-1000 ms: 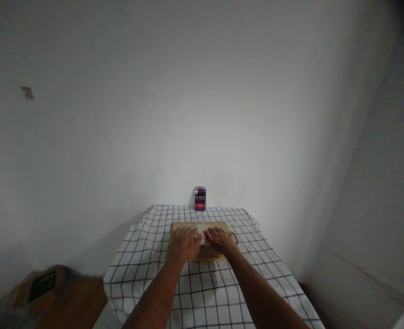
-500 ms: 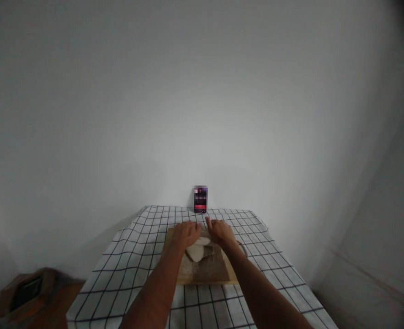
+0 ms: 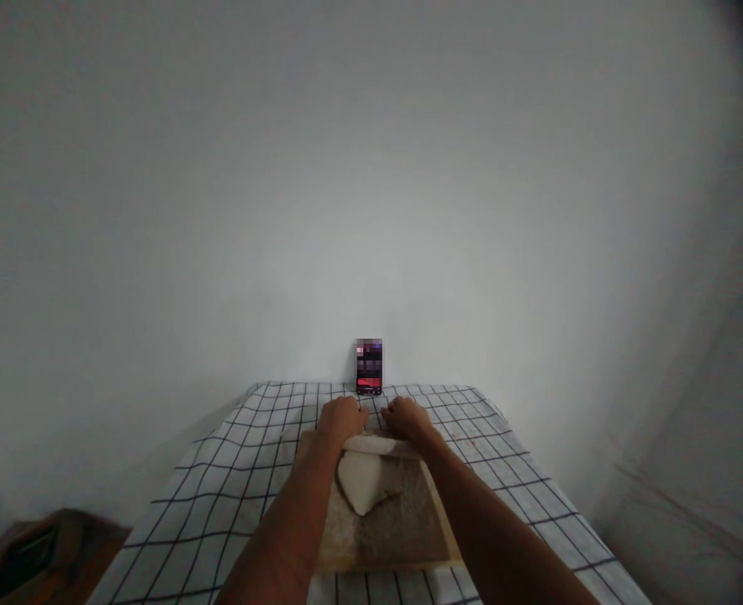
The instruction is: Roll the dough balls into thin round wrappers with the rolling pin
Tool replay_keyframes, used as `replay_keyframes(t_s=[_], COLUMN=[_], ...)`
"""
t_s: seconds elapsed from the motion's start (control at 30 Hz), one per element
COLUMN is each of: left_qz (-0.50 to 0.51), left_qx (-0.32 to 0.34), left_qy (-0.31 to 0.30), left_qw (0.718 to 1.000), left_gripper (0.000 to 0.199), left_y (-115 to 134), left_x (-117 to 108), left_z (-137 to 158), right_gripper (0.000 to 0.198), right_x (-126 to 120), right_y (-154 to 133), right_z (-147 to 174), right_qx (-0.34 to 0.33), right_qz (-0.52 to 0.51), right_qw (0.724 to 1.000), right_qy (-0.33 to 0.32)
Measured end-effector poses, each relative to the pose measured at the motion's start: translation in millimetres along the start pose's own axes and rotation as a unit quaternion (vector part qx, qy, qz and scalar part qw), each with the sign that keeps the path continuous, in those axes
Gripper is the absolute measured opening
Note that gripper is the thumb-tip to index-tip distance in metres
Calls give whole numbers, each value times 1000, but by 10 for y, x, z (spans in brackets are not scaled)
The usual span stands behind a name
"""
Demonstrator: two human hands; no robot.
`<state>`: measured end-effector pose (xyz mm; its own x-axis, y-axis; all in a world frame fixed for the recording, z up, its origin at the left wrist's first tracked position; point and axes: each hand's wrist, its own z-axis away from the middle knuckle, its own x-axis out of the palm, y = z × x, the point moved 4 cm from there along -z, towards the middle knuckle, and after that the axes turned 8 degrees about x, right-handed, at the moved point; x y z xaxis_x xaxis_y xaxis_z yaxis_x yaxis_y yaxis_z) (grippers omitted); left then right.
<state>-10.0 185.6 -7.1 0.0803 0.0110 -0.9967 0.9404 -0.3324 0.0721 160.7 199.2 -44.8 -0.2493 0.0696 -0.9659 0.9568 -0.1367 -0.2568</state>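
Observation:
A pale, flattened piece of dough (image 3: 361,481) with a pointed near end lies on a floured wooden board (image 3: 403,533). Across its far edge rests a whitish rolling pin (image 3: 377,444). My left hand (image 3: 342,417) is closed with curled fingers over the pin's left part. Toward the other end, my right hand (image 3: 408,418) is likewise curled over it. The fingers' undersides are hidden, and my forearms cover parts of the board's sides.
A white cloth with dark grid lines (image 3: 220,504) covers the table. Against the pale wall (image 3: 371,185) leans a phone (image 3: 369,367) with a lit screen at the table's far edge. A brown box-like object (image 3: 37,550) sits at the lower left.
The rolling pin and both hands are now farther from me relative to the dough, so more of the dough shows. The board appears larger and lower in view.

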Motion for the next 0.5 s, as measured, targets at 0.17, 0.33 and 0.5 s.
replay_keyframes(t_s=[0.17, 0.33, 0.5], left_qz=[16, 28, 26], left_qx=[-21, -11, -3], left_qy=[-28, -43, -20], left_qw=[999, 999, 999], left_gripper=[42, 42, 48], left_y=[-27, -5, 56], left_x=[28, 32, 14], left_z=[-9, 97, 270], right_gripper=[41, 45, 42], right_x=[-85, -186, -221], right_y=[-18, -41, -23], right_z=[13, 175, 358], right_qx=[-7, -6, -2], right_qz=[1, 5, 2], right_qw=[1000, 1000, 999], right_qy=[14, 31, 43])
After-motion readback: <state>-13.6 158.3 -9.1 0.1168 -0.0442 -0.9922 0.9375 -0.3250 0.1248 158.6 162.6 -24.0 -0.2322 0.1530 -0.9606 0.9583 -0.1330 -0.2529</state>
